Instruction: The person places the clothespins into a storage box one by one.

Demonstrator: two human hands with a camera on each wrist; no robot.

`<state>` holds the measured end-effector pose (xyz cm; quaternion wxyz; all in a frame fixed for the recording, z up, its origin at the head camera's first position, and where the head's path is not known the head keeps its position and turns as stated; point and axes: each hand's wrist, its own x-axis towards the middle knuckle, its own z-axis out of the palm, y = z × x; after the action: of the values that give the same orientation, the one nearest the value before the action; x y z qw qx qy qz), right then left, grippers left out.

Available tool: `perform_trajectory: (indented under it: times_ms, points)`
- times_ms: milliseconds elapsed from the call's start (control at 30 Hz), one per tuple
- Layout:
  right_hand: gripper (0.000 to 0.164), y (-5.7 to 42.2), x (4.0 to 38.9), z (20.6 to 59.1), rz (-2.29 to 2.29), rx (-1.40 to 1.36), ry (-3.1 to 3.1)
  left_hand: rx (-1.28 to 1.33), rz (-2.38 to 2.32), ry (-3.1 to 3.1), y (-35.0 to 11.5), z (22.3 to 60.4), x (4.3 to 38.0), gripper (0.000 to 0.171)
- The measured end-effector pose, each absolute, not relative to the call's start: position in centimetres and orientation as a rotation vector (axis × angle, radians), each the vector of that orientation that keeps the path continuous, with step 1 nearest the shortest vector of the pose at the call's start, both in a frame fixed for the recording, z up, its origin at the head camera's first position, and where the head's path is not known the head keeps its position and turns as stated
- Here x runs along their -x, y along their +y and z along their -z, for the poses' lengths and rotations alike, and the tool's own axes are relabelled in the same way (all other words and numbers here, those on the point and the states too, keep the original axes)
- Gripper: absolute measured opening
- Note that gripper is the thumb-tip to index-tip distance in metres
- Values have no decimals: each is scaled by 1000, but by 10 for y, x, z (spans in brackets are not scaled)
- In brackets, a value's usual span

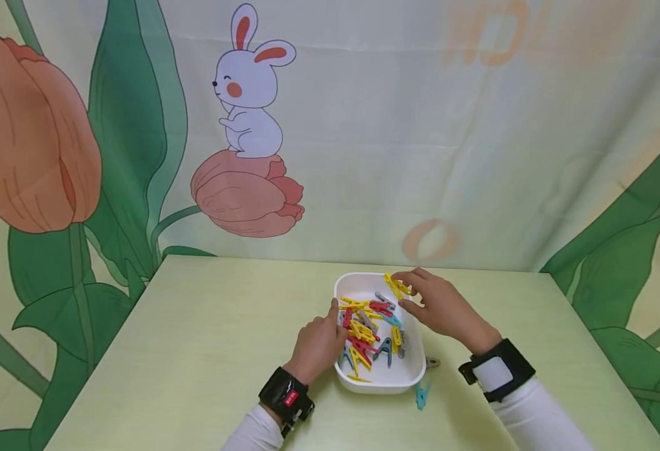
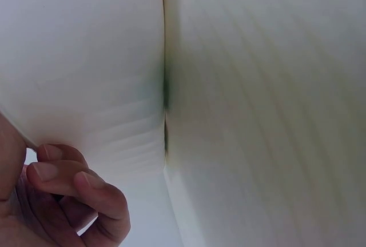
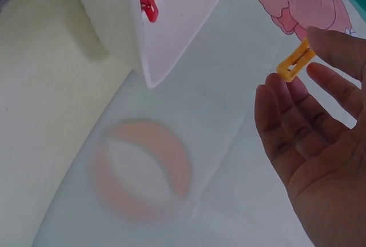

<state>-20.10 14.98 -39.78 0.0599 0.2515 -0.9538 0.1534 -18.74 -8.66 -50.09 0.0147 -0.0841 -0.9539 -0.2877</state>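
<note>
A white plastic basket (image 1: 383, 389) holds a jumble of yellow, red, blue and grey clothespins (image 1: 362, 331). At its left side my left hand (image 1: 317, 343) grips the rim, the index finger lying along the edge. The left wrist view has the curled fingers (image 2: 86, 192) against the basket's pale outer wall (image 2: 86, 75). Above the basket's far right corner, my right hand (image 1: 441, 305) pinches a yellow clothespin (image 1: 396, 285) between thumb and fingers. That same yellow clothespin (image 3: 296, 61) shows at the fingertips in the right wrist view, its far part hidden by the thumb.
On the pale table (image 1: 211, 351), a light blue clothespin (image 1: 422, 396) lies just off the basket's near right corner. A grey clothespin (image 1: 433, 362) lies close beside the basket's right wall. Behind the table hangs a printed curtain (image 1: 364, 156) with a rabbit and tulips.
</note>
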Motion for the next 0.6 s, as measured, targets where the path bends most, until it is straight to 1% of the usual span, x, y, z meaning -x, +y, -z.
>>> perform_trajectory:
  times_ms: [300,600]
  points:
    - [48,131,206,409,-507,-814,-2906,262,909,-2964,-88,501,187,63]
    - [47,126,212,423,-518,-819,-2907,275,940,-2966,-88,500,187,63]
